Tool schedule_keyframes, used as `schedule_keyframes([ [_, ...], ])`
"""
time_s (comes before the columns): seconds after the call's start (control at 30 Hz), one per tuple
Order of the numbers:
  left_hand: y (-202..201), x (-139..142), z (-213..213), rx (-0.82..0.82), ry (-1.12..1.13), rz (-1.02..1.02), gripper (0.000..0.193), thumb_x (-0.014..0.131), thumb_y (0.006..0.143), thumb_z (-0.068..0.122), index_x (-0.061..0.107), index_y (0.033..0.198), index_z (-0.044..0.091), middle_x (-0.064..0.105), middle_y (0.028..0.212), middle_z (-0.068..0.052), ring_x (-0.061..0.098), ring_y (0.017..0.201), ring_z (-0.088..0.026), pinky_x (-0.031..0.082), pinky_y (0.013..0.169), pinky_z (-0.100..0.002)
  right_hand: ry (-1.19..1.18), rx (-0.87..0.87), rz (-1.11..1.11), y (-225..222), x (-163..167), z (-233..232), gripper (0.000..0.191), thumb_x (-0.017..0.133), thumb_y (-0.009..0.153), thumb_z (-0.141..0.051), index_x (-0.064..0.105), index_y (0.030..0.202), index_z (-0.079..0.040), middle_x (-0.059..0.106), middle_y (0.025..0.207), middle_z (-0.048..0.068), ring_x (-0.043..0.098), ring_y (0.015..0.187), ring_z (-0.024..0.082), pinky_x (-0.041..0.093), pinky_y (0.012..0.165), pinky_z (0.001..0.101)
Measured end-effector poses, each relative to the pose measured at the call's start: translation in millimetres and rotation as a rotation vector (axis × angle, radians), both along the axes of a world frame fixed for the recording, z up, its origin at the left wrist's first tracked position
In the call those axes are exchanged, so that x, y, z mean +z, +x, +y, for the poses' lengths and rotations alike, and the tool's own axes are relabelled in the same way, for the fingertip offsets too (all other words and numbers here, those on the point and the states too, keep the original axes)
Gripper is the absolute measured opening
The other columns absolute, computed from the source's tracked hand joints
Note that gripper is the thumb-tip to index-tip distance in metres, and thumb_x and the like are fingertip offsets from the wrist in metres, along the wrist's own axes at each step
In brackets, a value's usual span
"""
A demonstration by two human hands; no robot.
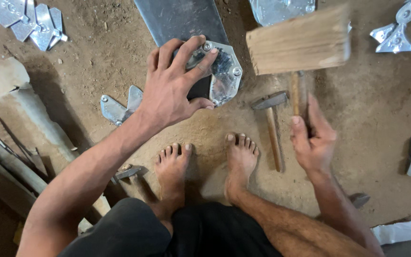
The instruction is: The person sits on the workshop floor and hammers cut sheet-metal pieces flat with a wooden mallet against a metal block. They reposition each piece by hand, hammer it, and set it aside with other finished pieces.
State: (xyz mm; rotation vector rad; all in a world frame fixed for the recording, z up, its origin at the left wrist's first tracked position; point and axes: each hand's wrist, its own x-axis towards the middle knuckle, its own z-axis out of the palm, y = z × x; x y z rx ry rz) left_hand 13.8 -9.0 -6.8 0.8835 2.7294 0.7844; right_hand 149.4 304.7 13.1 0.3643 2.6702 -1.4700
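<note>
While the left hand is pressing down on the metal plate, its fingers are spreading wide, the fingertips resting along the plate's near edge and the thumb lying against its lower corner. It is not clasping anything; it is lying open, palm down, on the plate. The plate is shiny, many-sided and studded with rivets, and it is sitting on the end of a long flat blade that is running up to the top edge of the view.

The right hand is closing around the thin handle of a wooden mallet, thumb and fingers wrapping it. The mallet's blocky head is hanging blurred just right of the plate, not touching it.

A small steel hammer is lying on the dirt floor between the two hands, just beside the person's right foot. The left foot is standing near it, below the left hand. More cut metal pieces are lying at the upper left, well apart, and another pair is lying at the upper right.
</note>
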Motion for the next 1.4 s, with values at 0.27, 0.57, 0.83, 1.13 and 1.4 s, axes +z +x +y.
schedule_keyframes([
  [0.27, -2, 6, 2, -0.002, -0.037, -0.005, 0.102, 0.093, 0.061, 0.052, 0.058, 0.151, 0.019, 0.039, 0.159, -0.006, 0.036, 0.14, -0.036, 0.028, 0.114, -0.057, 0.378, 0.268, 0.263, -21, 2, 7, 0.046, 0.06, 0.116, -0.015, 0.045, 0.159, -0.007, 0.073, 0.107, 0.014, 0.068, 0.074, 0.014, 0.061, 0.066, 0.0261],
  [0.57, -3, 10, 1, -0.006, -0.053, 0.024, 0.101, 0.091, 0.061, 0.055, 0.059, 0.149, 0.018, 0.041, 0.157, -0.008, 0.038, 0.139, -0.036, 0.029, 0.113, -0.058, 0.427, 0.232, -0.043, -27, -16, 15, 0.058, 0.068, 0.106, -0.016, 0.049, 0.16, -0.008, 0.072, 0.096, 0.018, 0.072, 0.082, 0.024, 0.058, 0.078, 0.0369],
  [0.83, -34, 3, 20, -0.251, -0.086, 0.163, 0.101, 0.088, 0.057, 0.056, 0.061, 0.148, 0.021, 0.05, 0.15, -0.006, 0.042, 0.137, -0.03, 0.035, 0.113, -0.054, 0.146, 0.013, 0.04, -1, -15, 14, 0.052, 0.063, 0.111, -0.005, 0.045, 0.16, -0.005, 0.067, 0.1, 0.011, 0.063, 0.079, 0.013, 0.056, 0.069, 0.0285],
  [1.13, -35, -20, -1, -0.071, 0.082, 0.218, 0.075, 0.089, 0.075, 0.051, 0.071, 0.136, 0.011, 0.056, 0.138, -0.002, 0.048, 0.129, -0.026, 0.041, 0.103, -0.045, -0.13, -0.112, -0.118, 24, -33, 12, 0.056, 0.062, 0.108, -0.005, 0.047, 0.162, -0.003, 0.06, 0.085, 0.002, 0.053, 0.065, 0.005, 0.047, 0.055, 0.022],
  [1.4, -36, -21, 4, 0.002, 0.108, 0.273, 0.07, 0.088, 0.071, 0.048, 0.074, 0.129, 0.013, 0.054, 0.137, 0.001, 0.046, 0.121, -0.024, 0.039, 0.093, -0.044, -0.026, 0.018, 0.109, 4, 11, 8, 0.048, 0.056, 0.111, -0.011, 0.046, 0.157, 0.0, 0.062, 0.076, 0.0, 0.057, 0.058, 0.005, 0.049, 0.051, 0.0223],
])
